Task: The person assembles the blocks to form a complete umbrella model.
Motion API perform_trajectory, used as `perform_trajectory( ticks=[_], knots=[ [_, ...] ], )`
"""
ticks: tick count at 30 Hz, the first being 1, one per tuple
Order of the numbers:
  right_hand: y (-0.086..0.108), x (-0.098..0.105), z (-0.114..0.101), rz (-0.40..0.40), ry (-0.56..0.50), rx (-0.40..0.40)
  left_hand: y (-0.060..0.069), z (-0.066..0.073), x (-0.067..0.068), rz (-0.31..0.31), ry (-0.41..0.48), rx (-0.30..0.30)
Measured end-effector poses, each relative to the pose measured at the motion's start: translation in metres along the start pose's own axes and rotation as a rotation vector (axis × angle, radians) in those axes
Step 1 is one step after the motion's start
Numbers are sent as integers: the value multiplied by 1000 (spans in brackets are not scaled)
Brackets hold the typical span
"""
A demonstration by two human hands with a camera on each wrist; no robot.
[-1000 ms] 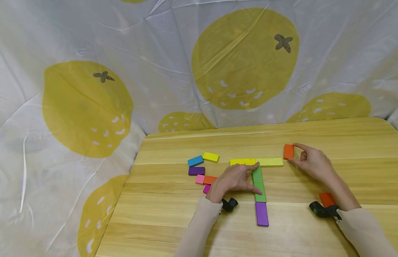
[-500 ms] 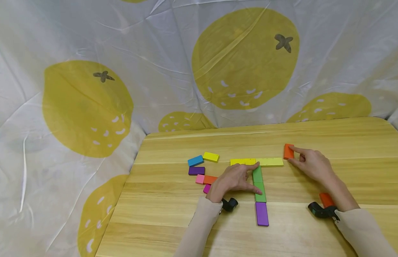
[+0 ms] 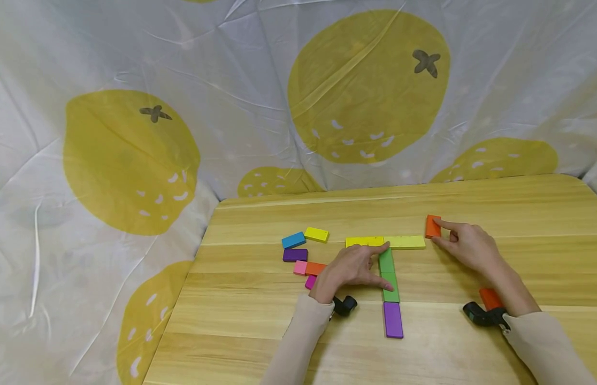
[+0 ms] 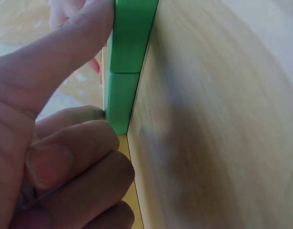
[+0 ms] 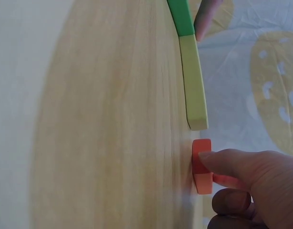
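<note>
Fruit-print cloth (image 3: 250, 117) behind a wooden bench (image 3: 534, 224), where an orange block (image 3: 430, 226) sits pinched by one hand

The orange block lies on the bench just beyond the right end of a pale yellow block (image 3: 405, 243), apart from it. The right hand (image 3: 472, 248) has hold of it between index finger and thumb, closed to the block's width, with the other fingers curled.

The pale yellow block meets a yellow block (image 3: 363, 241) end to end, forming a bar. From their joint a far green block (image 3: 386, 262), a near green block (image 3: 391, 291) and a purple block (image 3: 393, 320) run toward the person in line. The left hand (image 3: 349, 267) has thumb and index spread wide along the green pair, the thumb touching the near one, the remaining fingers curled in; how firmly they press is hard to tell.

Left of that hand are a blue block (image 3: 293, 240), a small yellow block (image 3: 316, 234), a dark purple block (image 3: 295, 255), a pink block (image 3: 300, 268), a second orange block (image 3: 315, 268) and a partly hidden magenta block (image 3: 310, 282). A red-orange block (image 3: 491, 297) lies beside the right wrist, partly covered.
</note>
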State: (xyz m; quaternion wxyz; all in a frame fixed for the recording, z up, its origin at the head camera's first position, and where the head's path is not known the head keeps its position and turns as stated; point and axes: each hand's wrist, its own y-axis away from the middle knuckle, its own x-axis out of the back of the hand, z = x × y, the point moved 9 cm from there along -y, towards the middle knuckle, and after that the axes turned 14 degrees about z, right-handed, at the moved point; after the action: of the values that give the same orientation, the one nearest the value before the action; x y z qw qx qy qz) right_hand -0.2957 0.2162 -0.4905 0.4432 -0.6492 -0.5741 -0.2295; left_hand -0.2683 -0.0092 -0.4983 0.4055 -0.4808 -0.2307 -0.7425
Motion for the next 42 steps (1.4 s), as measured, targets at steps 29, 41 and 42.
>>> perform_trajectory(
  ticks=[29,41,42],
  knots=[
    [1,-2,1,-9,17,-8,0,2,-5,-22,50,-1],
    [1,-2,2,-24,20,-16,0,0,-5,-51,80,19],
    [1,-2,2,-22,19,-15,0,1,-5,-50,85,17]
  ],
)
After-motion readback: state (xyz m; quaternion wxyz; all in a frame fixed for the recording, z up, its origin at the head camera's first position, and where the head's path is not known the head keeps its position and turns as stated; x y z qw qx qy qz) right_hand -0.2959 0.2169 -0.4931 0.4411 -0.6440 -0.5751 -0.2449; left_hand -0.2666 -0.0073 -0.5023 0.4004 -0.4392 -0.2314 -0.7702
